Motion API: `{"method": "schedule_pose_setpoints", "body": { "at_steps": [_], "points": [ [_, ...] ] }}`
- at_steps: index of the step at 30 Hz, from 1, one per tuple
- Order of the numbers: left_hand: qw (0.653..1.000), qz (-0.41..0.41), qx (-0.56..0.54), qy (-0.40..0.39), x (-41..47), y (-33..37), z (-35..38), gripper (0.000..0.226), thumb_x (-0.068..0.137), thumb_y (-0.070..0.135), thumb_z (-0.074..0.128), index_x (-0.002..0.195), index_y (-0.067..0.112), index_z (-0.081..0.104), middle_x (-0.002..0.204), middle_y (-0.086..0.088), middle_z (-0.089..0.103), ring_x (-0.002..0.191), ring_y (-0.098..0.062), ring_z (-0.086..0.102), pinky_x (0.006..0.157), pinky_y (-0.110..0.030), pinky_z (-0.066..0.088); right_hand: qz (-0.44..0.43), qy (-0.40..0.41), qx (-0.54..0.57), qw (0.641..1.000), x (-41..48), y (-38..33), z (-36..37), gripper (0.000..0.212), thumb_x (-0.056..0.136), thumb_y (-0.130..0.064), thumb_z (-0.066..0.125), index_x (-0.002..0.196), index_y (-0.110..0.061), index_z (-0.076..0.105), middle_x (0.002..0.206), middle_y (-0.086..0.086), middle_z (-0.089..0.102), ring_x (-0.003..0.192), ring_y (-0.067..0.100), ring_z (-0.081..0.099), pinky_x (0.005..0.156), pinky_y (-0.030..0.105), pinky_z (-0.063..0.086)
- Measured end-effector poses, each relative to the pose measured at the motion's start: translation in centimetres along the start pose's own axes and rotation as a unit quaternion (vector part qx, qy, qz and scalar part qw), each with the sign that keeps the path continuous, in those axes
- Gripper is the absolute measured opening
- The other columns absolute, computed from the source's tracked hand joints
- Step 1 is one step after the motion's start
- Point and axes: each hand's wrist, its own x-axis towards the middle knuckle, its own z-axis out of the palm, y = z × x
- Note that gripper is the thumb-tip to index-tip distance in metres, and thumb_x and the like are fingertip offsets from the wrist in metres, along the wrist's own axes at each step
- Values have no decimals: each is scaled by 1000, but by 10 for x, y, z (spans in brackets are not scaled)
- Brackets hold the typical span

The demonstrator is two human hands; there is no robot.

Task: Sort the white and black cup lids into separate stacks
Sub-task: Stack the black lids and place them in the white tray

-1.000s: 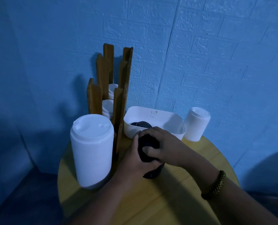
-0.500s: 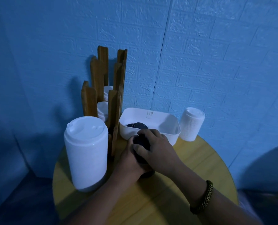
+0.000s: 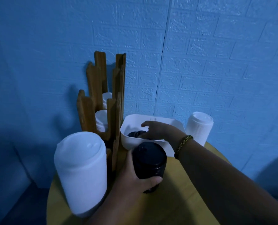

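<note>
- The worktop (image 3: pixel 175 203) carries it all. Take the tub (image 3: pixel 129 143) at its back as your landmark.
- The tall white stack (image 3: pixel 82 172) stands to the front left of the tub, with the rack (image 3: pixel 115 114) between them. A shorter white stack (image 3: pixel 199 127) stands just right of the tub. Neither has shifted against the tub in the last second.
- The black stack (image 3: pixel 148 161) sits just in front of the tub. A moment ago both of your hands were wrapped on it, and now only one is.
- Your left hand (image 3: pixel 133 179) holds that stack alone, with the fingers behind it and the thumb (image 3: pixel 152 180) clamped across its lower front. Whether its base rests on the worktop cannot be told.
- Your right hand (image 3: pixel 159 130) has let go and crossed the tub's front wall, so it now hangs inside the tub.
- I read this as one black lid having been seated and the next pick having begun. The sort seems well along, and the tub is the only unsorted supply in view.
- The black lid (image 3: pixel 135 133) lies at the left of the tub's floor, dark and partly hidden by the wall.
- Your right fingers (image 3: pixel 143 135) reach down to that lid's right edge, with the thumb raised well apart above them. They have not closed on it, and whether the tips touch it cannot be told.
</note>
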Motion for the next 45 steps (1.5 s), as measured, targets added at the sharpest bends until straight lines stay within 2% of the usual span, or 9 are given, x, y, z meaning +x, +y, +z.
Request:
{"method": "schedule_pose_setpoints", "body": {
  "at_steps": [6,12,15,21,27,31,35,38,45],
  "points": [
    [1000,14,-8,14,-2,4,0,99,67,39,95,134,61,25,130,39,43,123,15,39,104,-21,29,-24,-27,-9,999,13,2,4,59,87,-43,70,140,-27,50,145,3,48,122,23,52,100,35,43],
    [999,23,14,20,-1,6,0,87,69,37,94,127,59,33,130,37,46,119,21,40,87,-4,33,-39,166,119,978,-55,1,-30,53,89,-38,67,135,-16,54,124,10,59,105,26,59,89,38,50],
    [999,27,33,33,-2,9,0,89,70,37,93,135,52,34,133,32,47,124,9,45,97,-11,36,-15,237,145,961,-122,11,-26,50,91,-48,61,134,-24,55,116,-3,58,102,16,56,84,33,45],
    [997,28,55,54,-5,16,1,89,72,33,92,141,41,36,130,25,52,130,-5,48,104,-29,39,103,137,-7,985,-189,51,63,63,85,-73,51,134,-32,49,118,-3,61,104,18,56,83,35,50],
    [997,27,57,50,-8,21,1,94,67,39,93,144,37,38,137,16,54,130,-7,49,105,-31,40,74,95,-24,992,-180,72,78,95,76,-84,50,153,-35,25,156,-3,30,142,23,29,112,48,34],
    [998,28,39,48,-10,18,1,109,55,60,87,148,39,36,141,17,53,133,-7,49,110,-36,42,21,-10,10,1000,-182,73,66,92,77,-60,70,153,-38,22,153,-9,33,138,17,37,112,42,39],
    [998,32,19,42,-10,14,1,111,53,60,88,148,42,32,142,19,51,133,-6,48,107,-34,42,8,157,62,986,-186,67,37,70,80,-51,74,140,-30,46,127,-4,55,109,13,55,90,28,48],
    [999,26,13,26,-10,14,1,103,62,52,90,146,47,30,137,22,49,129,-5,46,101,-29,40,-36,249,147,957,-182,37,18,74,76,-64,72,138,-32,48,123,-9,52,109,9,55,85,23,45],
    [998,19,44,35,-10,18,3,83,75,35,88,144,34,40,123,19,56,119,-4,55,78,-10,45,-121,164,81,976,-143,-11,34,70,77,-71,65,138,-45,43,122,-9,45,121,13,40,102,35,42]
  ]
}}
